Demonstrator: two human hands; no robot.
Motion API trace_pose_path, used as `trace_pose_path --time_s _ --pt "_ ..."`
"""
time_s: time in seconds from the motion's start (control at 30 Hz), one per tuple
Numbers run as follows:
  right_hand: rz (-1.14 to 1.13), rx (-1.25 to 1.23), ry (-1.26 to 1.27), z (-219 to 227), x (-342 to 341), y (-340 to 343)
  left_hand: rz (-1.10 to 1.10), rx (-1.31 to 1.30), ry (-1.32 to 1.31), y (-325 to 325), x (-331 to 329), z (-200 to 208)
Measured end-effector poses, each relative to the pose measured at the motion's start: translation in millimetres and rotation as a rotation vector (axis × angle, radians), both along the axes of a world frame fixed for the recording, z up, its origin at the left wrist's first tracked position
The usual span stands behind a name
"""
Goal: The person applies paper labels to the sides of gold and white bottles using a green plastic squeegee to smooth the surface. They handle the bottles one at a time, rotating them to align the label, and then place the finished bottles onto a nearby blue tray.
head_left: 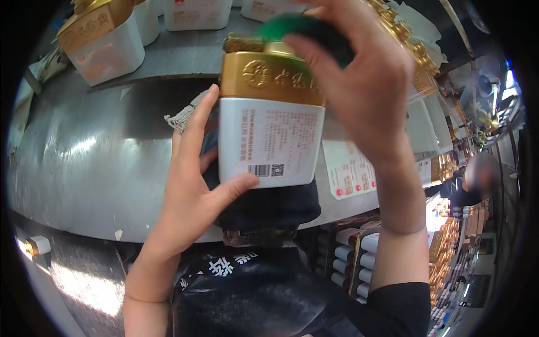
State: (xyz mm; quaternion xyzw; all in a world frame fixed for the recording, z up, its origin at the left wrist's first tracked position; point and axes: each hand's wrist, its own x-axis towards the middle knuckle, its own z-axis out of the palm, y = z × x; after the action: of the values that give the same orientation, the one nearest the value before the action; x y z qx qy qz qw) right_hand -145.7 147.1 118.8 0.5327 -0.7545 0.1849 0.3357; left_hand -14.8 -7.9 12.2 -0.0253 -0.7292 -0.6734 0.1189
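A square white bottle with a gold shoulder (272, 143) stands upright before me, its printed face toward me. It rests on or just over a dark cloth-covered block (275, 208). My left hand (196, 180) grips its left side, thumb on the lower front corner and fingers reaching behind. At the bottle's top, my right hand (359, 73) curls round a green and dark thing (286, 28), smeared by motion, whose kind I cannot make out. It covers part of the bottle's neck. A rough brown piece (242, 42) shows at the gold top's left corner.
Behind stand more white and gold bottles (109, 48) on the metal bench (73, 146). Light string (182, 118) lies left of my bottle, a sheet of printed labels (348, 174) right. Racks of bottles (348, 264) stand below right; another person (477, 174) is farther off.
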Motion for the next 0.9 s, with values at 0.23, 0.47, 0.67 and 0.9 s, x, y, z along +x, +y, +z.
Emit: trace_pose_path --time_s 0.23,0.47,0.67,0.9 --pt "0.165 0.149 0.184 -18 24 0 0.121 0.200 0.000 -21 14 -16" --pt "0.235 0.125 0.033 -46 65 29 0.147 0.162 -0.013 -16 6 -11" --pt "0.130 -0.133 0.207 -29 -33 54 0.172 0.130 -0.049 -11 4 -10" --pt "0.281 -0.031 -0.004 -64 40 67 0.142 0.109 -0.075 -2 -9 -5"
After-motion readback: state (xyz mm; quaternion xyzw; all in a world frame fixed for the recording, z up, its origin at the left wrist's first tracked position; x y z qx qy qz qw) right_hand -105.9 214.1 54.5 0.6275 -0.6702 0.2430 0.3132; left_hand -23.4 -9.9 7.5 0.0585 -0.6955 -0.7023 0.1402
